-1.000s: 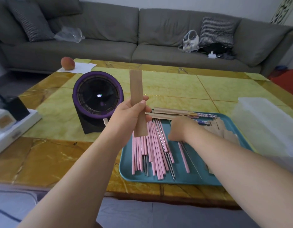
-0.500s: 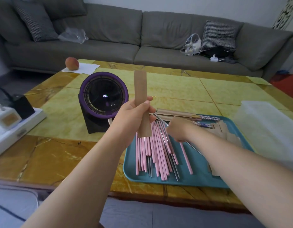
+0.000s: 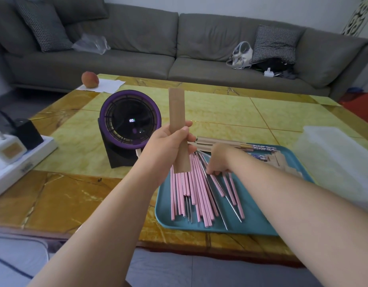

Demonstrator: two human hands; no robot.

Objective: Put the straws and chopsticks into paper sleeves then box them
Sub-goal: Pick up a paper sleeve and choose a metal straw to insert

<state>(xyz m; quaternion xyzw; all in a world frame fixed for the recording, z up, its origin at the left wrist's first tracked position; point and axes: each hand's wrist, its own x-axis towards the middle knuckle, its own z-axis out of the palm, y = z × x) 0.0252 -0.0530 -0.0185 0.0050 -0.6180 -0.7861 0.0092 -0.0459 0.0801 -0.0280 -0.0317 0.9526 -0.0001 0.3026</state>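
the right hand [image 3: 220, 158] now rests lower on the pink straws [image 3: 191, 193] in the teal tray [image 3: 251, 224], fingers curled among metal sticks [image 3: 230, 203], grip unclear. the left hand [image 3: 168, 146] still pinches the paper sleeve [image 3: 177, 104] upright above them, unfilled.

One view, head-worn, wide-angle. Faces forward and down over the near table [image 3: 220, 112]; sofa [image 3: 137, 38] far behind

Upright brown paper sleeve [image 3: 180, 132]; pink straws [image 3: 196, 191] on tray [image 3: 255, 222]
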